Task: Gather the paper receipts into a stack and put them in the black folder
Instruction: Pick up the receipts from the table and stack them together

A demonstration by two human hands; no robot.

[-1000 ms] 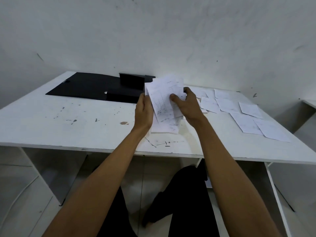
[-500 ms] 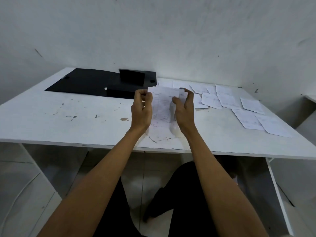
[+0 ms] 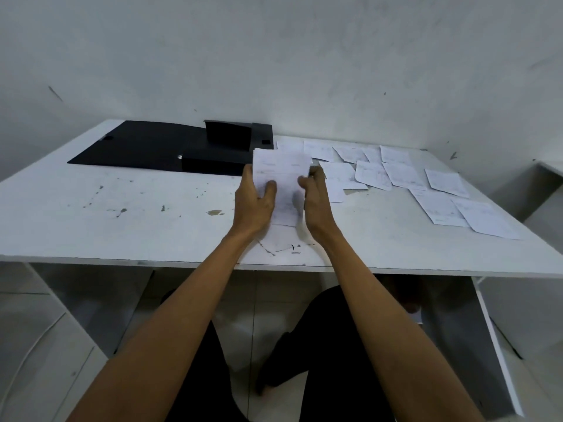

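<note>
I hold a stack of white paper receipts (image 3: pixel 281 175) upright over the middle of the white table (image 3: pixel 122 226). My left hand (image 3: pixel 254 202) grips its left edge and my right hand (image 3: pixel 315 199) presses its right edge. Several loose receipts (image 3: pixel 374 175) lie flat on the table to the right, two more (image 3: pixel 463 211) near the right edge. The black folder (image 3: pixel 146 147) lies open at the back left, its box part (image 3: pixel 225 141) just behind and left of the stack.
The table top is stained and scratched near its front edge (image 3: pixel 283 263). A white wall (image 3: pixel 274 56) stands right behind it. My legs in black trousers (image 3: pixel 332 345) are under the table. A second white surface (image 3: pixel 548 169) is at the far right.
The fanned, uneven receipts have been squared into a neater upright stack between both hands. My hands moved slightly closer together and stay at the table's middle.
</note>
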